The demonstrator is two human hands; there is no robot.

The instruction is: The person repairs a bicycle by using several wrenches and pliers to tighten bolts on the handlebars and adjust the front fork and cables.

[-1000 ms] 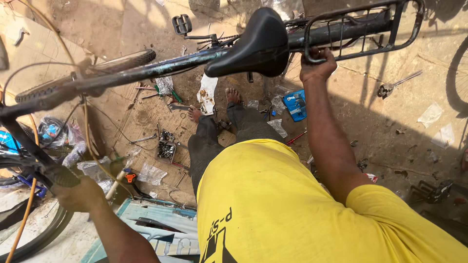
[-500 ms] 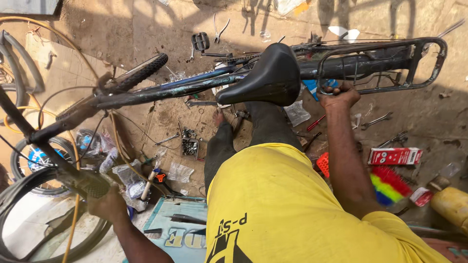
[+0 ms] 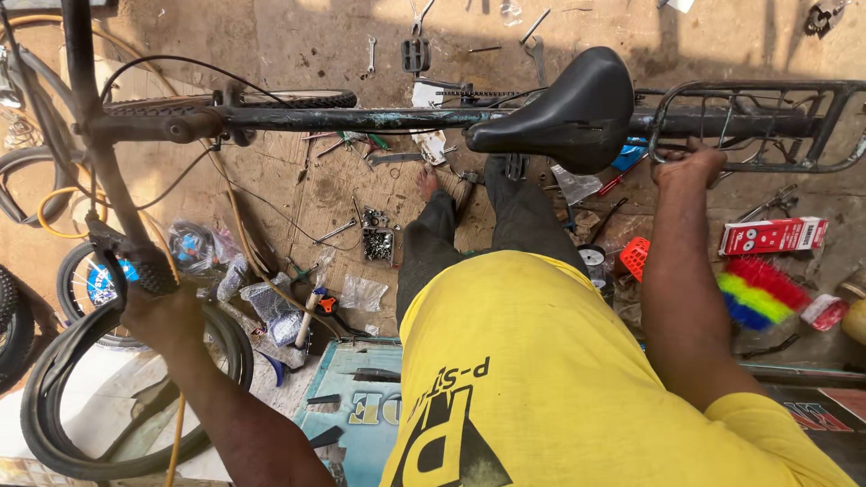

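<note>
Black and worn, the bicycle (image 3: 361, 118) stands crosswise over the dirt floor (image 3: 271, 36), its saddle (image 3: 564, 113) just above the person's knees. The left hand (image 3: 162, 311) is clamped around the handlebar grip (image 3: 144, 266) at the frame's left end. The right hand (image 3: 687, 165) is closed over the front bar of the rear carrier rack (image 3: 767, 122). Spanners and small parts litter the floor beneath; a rainbow-coloured brush (image 3: 762, 293) lies near the right forearm
</note>
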